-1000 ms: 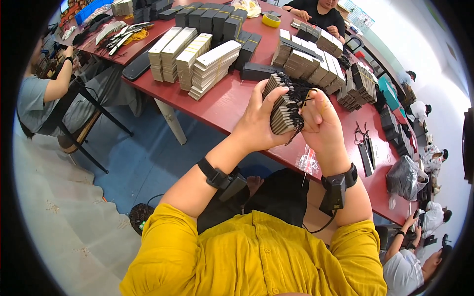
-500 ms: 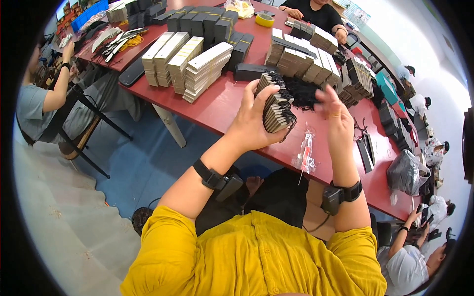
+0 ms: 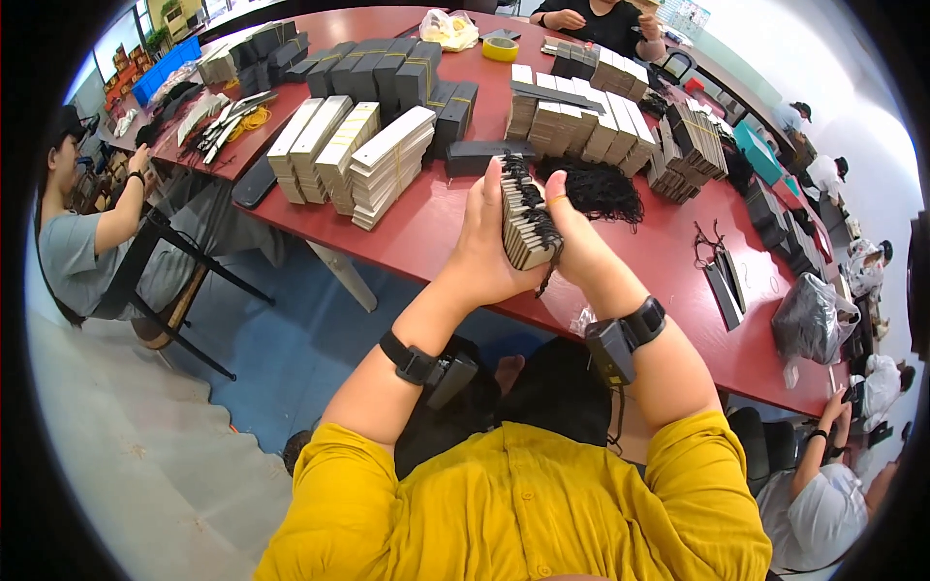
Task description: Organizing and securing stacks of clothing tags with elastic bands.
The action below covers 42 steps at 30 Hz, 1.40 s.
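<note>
I hold a thick bundle of flat cream-edged cards with black cords [image 3: 526, 215] upright above the near edge of the red table [image 3: 436, 232]. My left hand [image 3: 481, 242] cups its left side. Pressed against the right side is my right hand [image 3: 578, 240], fingers along the stack. A black band with a small device sits on each wrist. Just behind the bundle on the table lies a loose heap of black cords [image 3: 596, 187].
Rows of banded cream stacks [image 3: 354, 155], dark stacks [image 3: 387, 73] and more stacks [image 3: 591, 116] cover the table. A yellow tape roll [image 3: 501, 46] lies far back. A person [image 3: 82, 232] sits at left, another [image 3: 601, 19] across, others at right.
The right hand came off the bundle half a second ago and has returned to its right side. The bundle has shifted slightly left and lower.
</note>
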Available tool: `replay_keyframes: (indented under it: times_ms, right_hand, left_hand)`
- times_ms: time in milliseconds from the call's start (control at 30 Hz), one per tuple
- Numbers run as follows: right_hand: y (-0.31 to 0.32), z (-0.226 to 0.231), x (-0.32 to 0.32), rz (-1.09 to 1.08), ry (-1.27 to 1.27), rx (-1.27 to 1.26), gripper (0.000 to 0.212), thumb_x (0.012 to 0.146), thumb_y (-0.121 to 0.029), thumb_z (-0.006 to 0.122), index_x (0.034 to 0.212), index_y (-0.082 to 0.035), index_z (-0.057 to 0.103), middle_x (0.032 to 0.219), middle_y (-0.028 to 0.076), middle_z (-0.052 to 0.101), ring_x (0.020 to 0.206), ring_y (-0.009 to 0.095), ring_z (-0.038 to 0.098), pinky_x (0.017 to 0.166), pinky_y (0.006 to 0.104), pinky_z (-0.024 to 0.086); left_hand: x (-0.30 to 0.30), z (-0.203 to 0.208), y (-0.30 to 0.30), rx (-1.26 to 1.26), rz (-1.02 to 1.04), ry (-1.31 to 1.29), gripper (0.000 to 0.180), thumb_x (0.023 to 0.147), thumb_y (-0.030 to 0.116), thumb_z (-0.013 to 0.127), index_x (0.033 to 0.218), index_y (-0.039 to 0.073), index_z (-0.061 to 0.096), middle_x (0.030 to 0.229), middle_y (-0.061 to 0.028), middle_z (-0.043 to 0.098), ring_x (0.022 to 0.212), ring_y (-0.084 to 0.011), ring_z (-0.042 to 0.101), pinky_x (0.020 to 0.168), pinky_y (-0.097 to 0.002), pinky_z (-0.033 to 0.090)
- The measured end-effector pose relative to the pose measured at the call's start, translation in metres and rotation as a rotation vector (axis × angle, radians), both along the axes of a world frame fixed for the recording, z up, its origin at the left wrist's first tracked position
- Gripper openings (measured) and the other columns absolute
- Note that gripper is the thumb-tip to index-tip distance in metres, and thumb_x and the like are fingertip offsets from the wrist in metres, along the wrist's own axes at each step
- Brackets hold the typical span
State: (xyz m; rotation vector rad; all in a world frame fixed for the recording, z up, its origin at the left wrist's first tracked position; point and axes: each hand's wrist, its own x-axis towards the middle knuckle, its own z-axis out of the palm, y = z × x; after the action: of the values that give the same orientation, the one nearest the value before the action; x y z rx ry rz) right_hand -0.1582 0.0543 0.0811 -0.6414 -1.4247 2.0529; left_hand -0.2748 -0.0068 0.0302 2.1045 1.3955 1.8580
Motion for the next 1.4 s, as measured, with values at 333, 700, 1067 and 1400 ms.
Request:
replay_keyframes:
  times_ms: [333, 700, 1067, 1400]
  right_hand:
    - [-0.029, 0.053, -0.017, 0.011, -0.698, 1.700, 0.075, 0.086, -0.053, 0.046, 0.129, 0.008, 0.043, 0.137, 0.026, 0.038, 0.132, 0.036, 0.030, 0.110, 0.0416, 0.022]
    - [-0.032, 0.061, -0.016, -0.012, -0.630, 1.626, 0.066, 0.088, -0.050, 0.045, 0.123, 0.005, 0.051, 0.122, 0.026, 0.050, 0.123, 0.039, 0.039, 0.105, 0.0423, 0.028]
    - [-0.008, 0.082, 0.014, 0.504, -0.951, 1.856, 0.117, 0.046, -0.049, 0.083, 0.144, -0.018, 0.027, 0.146, 0.025, 0.020, 0.136, 0.041, 0.019, 0.110, 0.0504, 0.018]
    - [0.026, 0.095, 0.009, 0.609, -0.792, 1.886, 0.094, 0.048, -0.030, 0.081, 0.134, -0.019, 0.043, 0.119, 0.020, 0.047, 0.111, 0.037, 0.049, 0.093, 0.0415, 0.042]
  left_hand:
    - [0.009, 0.005, 0.005, -0.044, 0.024, 0.070, 0.091, 0.060, 0.024, 0.080, 0.133, 0.004, 0.030, 0.123, -0.0209, 0.044, 0.112, -0.0401, 0.042, 0.092, -0.0457, 0.038]
    - [0.006, -0.008, 0.001, -0.326, -0.214, -0.072, 0.067, 0.064, 0.017, 0.075, 0.121, 0.002, 0.042, 0.116, -0.0191, 0.049, 0.105, -0.0354, 0.049, 0.085, -0.0429, 0.043]
    - [0.031, 0.004, -0.006, -0.135, 0.084, 0.027, 0.083, 0.071, 0.015, 0.067, 0.137, 0.001, 0.019, 0.136, -0.0182, 0.029, 0.127, -0.0311, 0.032, 0.105, -0.0392, 0.027]
    - [0.012, 0.003, 0.004, -0.402, -0.084, -0.087, 0.104, 0.057, 0.026, 0.080, 0.135, 0.001, 0.016, 0.125, -0.0164, 0.035, 0.121, -0.0260, 0.036, 0.101, -0.0412, 0.032]
